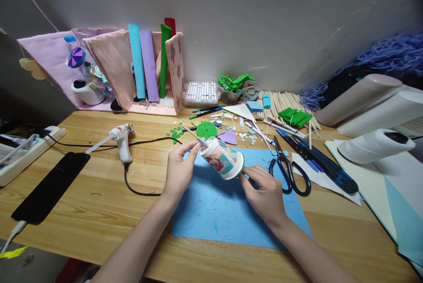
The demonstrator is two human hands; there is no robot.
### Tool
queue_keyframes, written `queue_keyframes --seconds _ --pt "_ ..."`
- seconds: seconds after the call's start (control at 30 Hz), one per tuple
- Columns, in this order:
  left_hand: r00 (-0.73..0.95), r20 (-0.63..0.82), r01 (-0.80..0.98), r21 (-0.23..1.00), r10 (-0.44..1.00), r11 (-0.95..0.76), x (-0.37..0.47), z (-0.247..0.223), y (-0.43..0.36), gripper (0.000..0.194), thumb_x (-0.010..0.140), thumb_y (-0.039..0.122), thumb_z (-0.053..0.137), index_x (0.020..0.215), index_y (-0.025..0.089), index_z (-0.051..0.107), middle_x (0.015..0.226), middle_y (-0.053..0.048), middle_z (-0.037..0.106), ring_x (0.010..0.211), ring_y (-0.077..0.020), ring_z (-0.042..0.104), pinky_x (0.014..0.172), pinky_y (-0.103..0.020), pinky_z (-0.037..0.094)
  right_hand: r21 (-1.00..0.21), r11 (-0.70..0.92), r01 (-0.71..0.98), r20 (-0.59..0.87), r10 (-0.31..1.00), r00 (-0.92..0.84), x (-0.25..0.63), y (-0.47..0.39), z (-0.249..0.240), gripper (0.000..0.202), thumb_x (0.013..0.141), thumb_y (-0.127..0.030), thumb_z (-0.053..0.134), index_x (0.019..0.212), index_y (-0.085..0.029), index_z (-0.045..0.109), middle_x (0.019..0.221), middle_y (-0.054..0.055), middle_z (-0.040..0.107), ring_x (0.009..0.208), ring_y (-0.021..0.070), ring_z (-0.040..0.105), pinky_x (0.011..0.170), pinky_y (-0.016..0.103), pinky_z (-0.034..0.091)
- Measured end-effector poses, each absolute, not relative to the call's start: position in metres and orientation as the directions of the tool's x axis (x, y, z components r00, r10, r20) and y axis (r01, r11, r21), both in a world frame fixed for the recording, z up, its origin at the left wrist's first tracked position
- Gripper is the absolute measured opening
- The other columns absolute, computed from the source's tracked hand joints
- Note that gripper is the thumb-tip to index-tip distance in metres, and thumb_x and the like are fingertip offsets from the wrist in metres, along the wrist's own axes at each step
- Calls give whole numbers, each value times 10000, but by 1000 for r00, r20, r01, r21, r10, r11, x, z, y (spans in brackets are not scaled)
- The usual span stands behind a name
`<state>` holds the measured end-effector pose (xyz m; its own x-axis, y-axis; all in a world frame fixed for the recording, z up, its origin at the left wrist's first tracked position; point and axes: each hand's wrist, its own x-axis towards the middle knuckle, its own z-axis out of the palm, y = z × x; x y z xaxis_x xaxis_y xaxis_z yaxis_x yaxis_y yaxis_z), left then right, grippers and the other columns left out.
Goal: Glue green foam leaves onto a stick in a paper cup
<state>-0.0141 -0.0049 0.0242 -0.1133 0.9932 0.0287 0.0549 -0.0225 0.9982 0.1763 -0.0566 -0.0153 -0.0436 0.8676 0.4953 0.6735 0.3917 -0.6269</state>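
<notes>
A white printed cup (pixel 218 159) with a colourful picture lies tilted on its side, held above a blue sheet (pixel 214 208). A green edge shows at its wide right end. My right hand (pixel 262 190) is closed, fingertips pinching that green-edged end. At the narrow end, my left hand (pixel 180 166) has thumb and fingers pressed together on a thin stick (pixel 198 137) with a pale blue part, whose tip reaches the cup's end. Just behind the cup is a round green disc (pixel 206 130). Black-handled scissors (pixel 286 170) rest right of my right hand.
A glue gun (pixel 123 142) with its cord and a black phone (pixel 51 186) are at left. Paper scraps, pens and wooden sticks (pixel 280 102) spread along the back. A pink stand (pixel 152 109) holds crepe paper rolls. White cones (pixel 373 146) stand at right.
</notes>
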Motion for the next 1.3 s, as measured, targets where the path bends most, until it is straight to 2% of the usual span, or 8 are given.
queue_keyframes --seconds 0.23,0.37,0.57,0.7,0.8,0.97,1.17,1.3 --pt "-189 53 193 981 981 -15 -14 27 -5 183 714 329 686 801 177 740 838 -58 741 829 -206 661 795 -308 469 -674 363 643 497 867 32 178 -57 -19 150 844 -152 542 787 -185 676 657 34 645 532 139 442 552 299 395" --pt "-246 251 367 918 936 -150 -15 29 -10 139 719 319 687 787 202 719 815 -35 719 811 -195 636 798 -310 447 -679 358 642 486 874 27 179 -57 -19 153 841 -142 540 778 -187 673 657 31 647 535 141 446 561 300 397" --pt "-158 482 522 782 862 -341 -16 31 -11 69 756 289 663 793 235 686 811 -13 689 844 -196 585 816 -316 412 -675 358 645 458 889 -14 178 -57 -15 214 842 -118 512 651 -186 580 582 5 566 548 138 428 540 276 357" --pt "-120 495 523 768 860 -369 -15 33 -12 63 782 292 642 794 237 671 816 -8 683 849 -192 576 819 -315 402 -657 363 661 455 890 -37 176 -57 -14 311 843 -111 485 545 -192 443 510 -17 436 523 130 382 512 268 307" --pt "-90 479 494 783 873 -378 -14 33 -13 77 804 283 616 823 241 678 835 -13 682 853 -190 573 813 -314 404 -649 378 660 465 884 -50 176 -57 -13 316 836 -100 478 542 -196 415 503 -22 421 514 127 367 509 265 294" --pt "-46 453 446 807 890 -387 -14 32 -12 112 834 283 580 841 226 676 844 -25 675 834 -178 564 781 -303 411 -649 388 654 467 882 -60 176 -58 -13 317 832 -91 474 539 -196 416 501 -21 428 515 128 366 510 265 284" --pt "-25 504 445 779 863 -442 -15 32 -11 140 817 280 607 701 202 618 752 -5 652 790 -165 557 779 -295 401 -663 395 636 456 887 -75 176 -57 -17 260 842 -91 493 599 -183 490 542 -15 481 539 125 391 539 258 308" --pt "-106 487 445 803 867 -396 -17 30 -11 156 839 294 576 723 195 605 761 -3 626 794 -157 548 776 -285 398 -681 388 621 445 893 -69 176 -57 -18 263 842 -82 488 596 -177 489 539 -16 477 539 121 392 543 252 312"
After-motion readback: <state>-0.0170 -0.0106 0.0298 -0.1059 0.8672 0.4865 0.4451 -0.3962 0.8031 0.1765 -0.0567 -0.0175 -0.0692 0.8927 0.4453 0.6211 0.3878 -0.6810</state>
